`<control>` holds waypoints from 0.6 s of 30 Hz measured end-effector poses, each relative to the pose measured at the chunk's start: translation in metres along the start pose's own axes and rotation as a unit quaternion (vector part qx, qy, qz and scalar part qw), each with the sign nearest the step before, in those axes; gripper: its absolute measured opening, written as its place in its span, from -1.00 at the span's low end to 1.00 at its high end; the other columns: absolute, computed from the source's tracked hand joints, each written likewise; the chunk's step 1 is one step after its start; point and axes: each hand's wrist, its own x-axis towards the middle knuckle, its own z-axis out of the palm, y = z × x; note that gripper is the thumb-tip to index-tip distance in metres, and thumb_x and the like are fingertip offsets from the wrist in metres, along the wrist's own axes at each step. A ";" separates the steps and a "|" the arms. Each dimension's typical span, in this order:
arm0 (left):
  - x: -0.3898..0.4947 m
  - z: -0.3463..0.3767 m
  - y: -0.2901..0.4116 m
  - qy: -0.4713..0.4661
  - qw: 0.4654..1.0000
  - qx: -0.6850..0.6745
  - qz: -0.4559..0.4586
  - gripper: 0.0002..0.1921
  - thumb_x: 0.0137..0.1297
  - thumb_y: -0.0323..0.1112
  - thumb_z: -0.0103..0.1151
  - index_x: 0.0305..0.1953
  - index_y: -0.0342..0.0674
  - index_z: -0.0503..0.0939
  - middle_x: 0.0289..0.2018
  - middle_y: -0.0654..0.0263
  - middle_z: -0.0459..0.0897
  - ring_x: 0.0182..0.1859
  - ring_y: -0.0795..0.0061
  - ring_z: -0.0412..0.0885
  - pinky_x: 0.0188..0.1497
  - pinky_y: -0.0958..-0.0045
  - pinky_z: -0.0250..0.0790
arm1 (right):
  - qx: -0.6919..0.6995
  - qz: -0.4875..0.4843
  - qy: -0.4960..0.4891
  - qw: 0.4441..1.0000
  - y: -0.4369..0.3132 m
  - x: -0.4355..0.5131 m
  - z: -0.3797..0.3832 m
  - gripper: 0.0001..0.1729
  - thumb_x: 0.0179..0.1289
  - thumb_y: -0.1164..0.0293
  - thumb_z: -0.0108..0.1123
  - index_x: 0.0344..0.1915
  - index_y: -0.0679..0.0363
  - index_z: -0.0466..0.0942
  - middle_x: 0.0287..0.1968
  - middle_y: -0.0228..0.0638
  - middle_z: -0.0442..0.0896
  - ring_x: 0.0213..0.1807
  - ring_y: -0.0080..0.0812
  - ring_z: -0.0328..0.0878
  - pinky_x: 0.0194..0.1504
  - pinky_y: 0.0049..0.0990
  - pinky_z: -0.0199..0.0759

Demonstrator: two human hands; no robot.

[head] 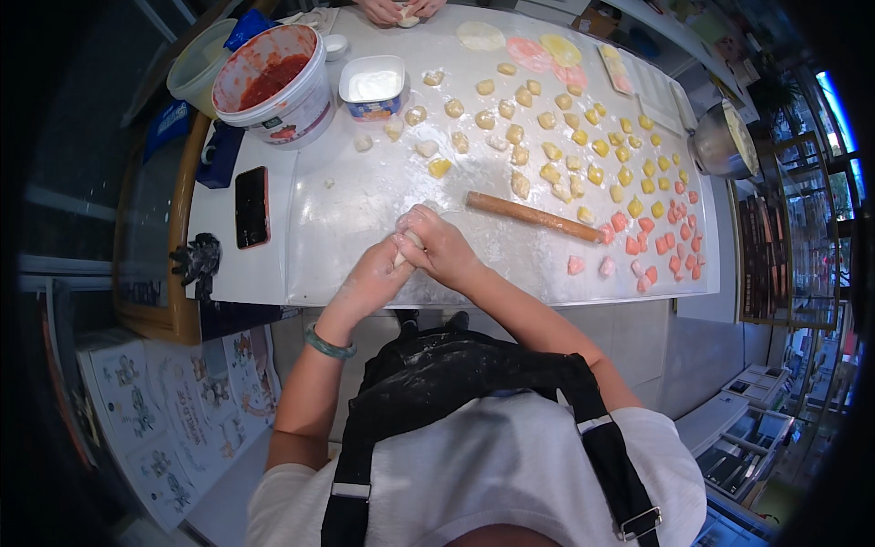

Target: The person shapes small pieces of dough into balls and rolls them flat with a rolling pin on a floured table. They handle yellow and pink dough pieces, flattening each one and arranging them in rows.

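Both my hands meet over the near part of the floured metal worktop (328, 225), pressed around one pale piece of dough (408, 249). My left hand (383, 270), with a green bangle at its wrist, holds the dough from below left. My right hand (437, 243) closes over it from the right, fingers curled; the palms are hidden. Right of them lies a wooden rolling pin (533, 217), its far end by pink dough pieces (618, 221). Beyond it are many cream dough pieces (519, 155) and yellow ones (595, 176). A yellow piece (439, 167) lies just beyond my hands.
A bucket of red filling (273, 82) and a tub of white powder (374, 85) stand at the back left. A phone (252, 207) lies left. Flat dough rounds (480, 35) lie at the back, near another person's hands (393, 10). A metal bowl (724, 140) stands right.
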 end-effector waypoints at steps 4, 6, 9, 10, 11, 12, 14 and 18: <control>-0.018 -0.006 0.026 -0.029 0.997 -0.075 -0.002 -0.77 0.44 -0.30 0.13 0.01 -0.28 0.51 -0.29 0.20 0.56 -0.24 0.48 0.49 -0.11 0.41 0.39 | -0.039 0.000 0.069 0.997 0.015 0.013 -0.006 -0.76 0.27 0.40 0.31 -0.12 0.23 0.51 -0.15 -0.12 0.54 -0.10 -0.05 0.53 -0.09 -0.28 0.46; -0.031 -0.015 0.032 -0.085 0.987 -0.130 -0.039 -0.78 0.44 -0.31 0.12 0.01 -0.25 0.50 -0.34 0.27 0.50 -0.27 0.56 0.43 -0.15 0.46 0.36 | -0.029 0.037 0.149 0.988 0.020 0.027 -0.021 -0.76 0.24 0.45 0.32 -0.12 0.22 0.52 -0.14 -0.15 0.54 -0.06 -0.10 0.53 -0.06 -0.29 0.46; -0.036 -0.024 0.021 0.006 0.997 -0.069 0.023 -0.78 0.46 -0.33 0.09 0.04 -0.24 0.45 -0.35 0.33 0.45 -0.29 0.64 0.37 -0.19 0.52 0.32 | -0.064 -0.046 0.229 0.970 0.025 0.050 -0.042 -0.74 0.23 0.50 0.32 -0.08 0.21 0.54 -0.08 -0.17 0.56 0.03 -0.14 0.52 0.02 -0.29 0.43; -0.036 -0.026 0.015 -0.016 0.992 -0.125 -0.001 -0.71 0.45 -0.37 0.09 0.12 -0.25 0.43 -0.32 0.35 0.44 -0.27 0.64 0.36 -0.18 0.54 0.30 | -0.080 -0.092 0.262 0.957 0.024 0.060 -0.045 -0.73 0.23 0.52 0.31 -0.06 0.20 0.55 -0.05 -0.18 0.56 0.07 -0.15 0.51 0.06 -0.28 0.42; -0.035 -0.027 0.009 -0.033 0.983 -0.182 -0.014 -0.64 0.43 -0.41 0.09 0.20 -0.26 0.40 -0.29 0.36 0.43 -0.25 0.64 0.35 -0.16 0.57 0.29 | -0.098 -0.127 0.256 0.953 0.022 0.065 -0.046 -0.71 0.23 0.52 0.30 -0.03 0.19 0.55 -0.01 -0.17 0.56 0.11 -0.11 0.49 0.12 -0.25 0.38; -0.035 -0.025 0.003 -0.051 0.969 -0.238 -0.028 -0.56 0.41 -0.45 0.09 0.28 -0.27 0.37 -0.25 0.38 0.42 -0.24 0.64 0.35 -0.14 0.59 0.28 | -0.116 -0.159 0.249 0.948 0.020 0.071 -0.044 -0.69 0.23 0.52 0.29 0.00 0.18 0.54 0.04 -0.16 0.56 0.15 -0.07 0.46 0.18 -0.21 0.34; -0.033 -0.024 -0.008 -0.039 0.976 -0.196 -0.085 -0.38 0.38 -0.52 0.08 0.44 -0.27 0.18 -0.23 0.34 0.46 -0.20 0.60 0.39 -0.07 0.57 0.32 | -0.159 -0.130 0.119 0.971 0.012 0.069 -0.033 -0.62 0.25 0.53 0.26 0.08 0.17 0.53 0.15 -0.13 0.55 0.24 0.04 0.42 0.32 -0.14 0.24; -0.032 -0.017 -0.013 0.023 0.991 -0.093 -0.093 -0.07 0.36 -0.61 0.06 0.59 -0.22 -0.32 -0.13 0.24 0.55 -0.09 0.50 0.48 0.13 0.50 0.35 | -0.035 -0.008 0.103 0.994 -0.014 0.022 -0.009 -0.63 0.23 0.41 0.35 0.03 0.18 0.56 0.01 -0.16 0.59 0.04 -0.15 0.56 0.08 -0.29 0.48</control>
